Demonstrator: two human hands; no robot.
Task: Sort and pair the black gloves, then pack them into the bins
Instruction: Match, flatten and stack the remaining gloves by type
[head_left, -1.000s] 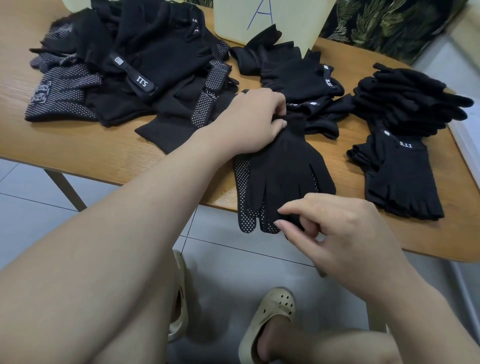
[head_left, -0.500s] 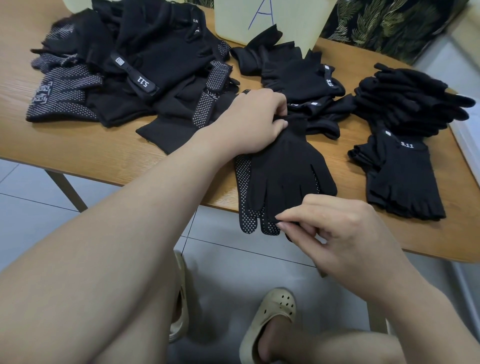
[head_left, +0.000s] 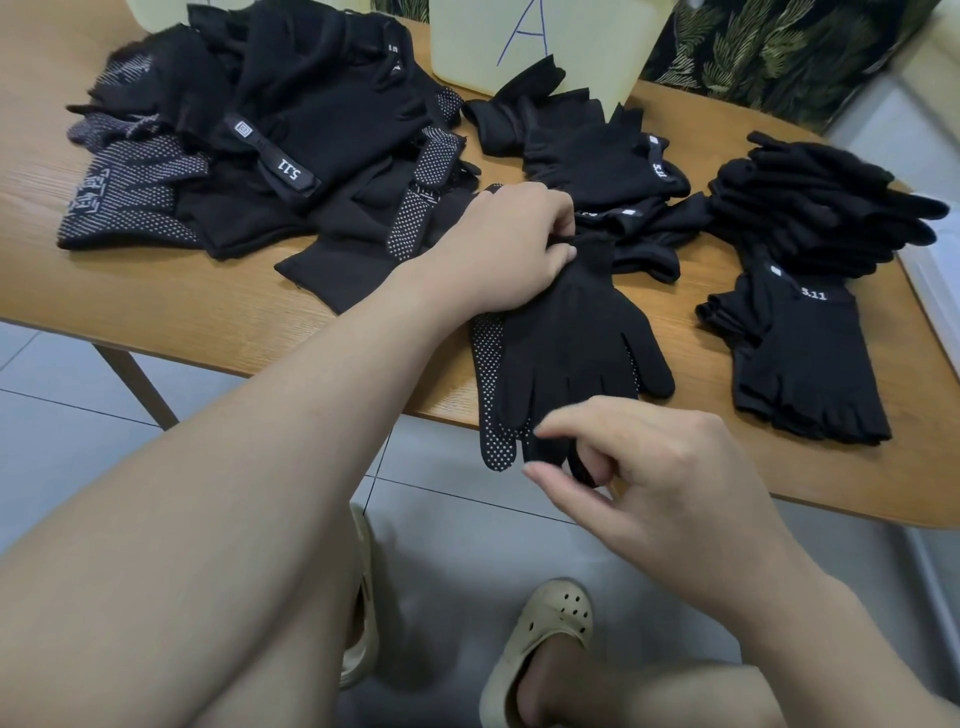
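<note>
We are lining up two stacked dotted knit gloves (head_left: 566, 343) at the desk (head_left: 171, 296) edge; the lower one is mostly hidden. Our left hand (head_left: 506, 244) is pinching the cuffs, our right hand (head_left: 649, 467) fingers are curling around the glove fingertips. One bin (head_left: 571, 41), cropped, is standing behind.

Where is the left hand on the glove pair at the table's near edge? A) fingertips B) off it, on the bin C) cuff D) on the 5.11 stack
C: the left hand pinches the cuff end of the glove pair, while the right hand is down at its fingertips, which hang past the table edge.
</note>
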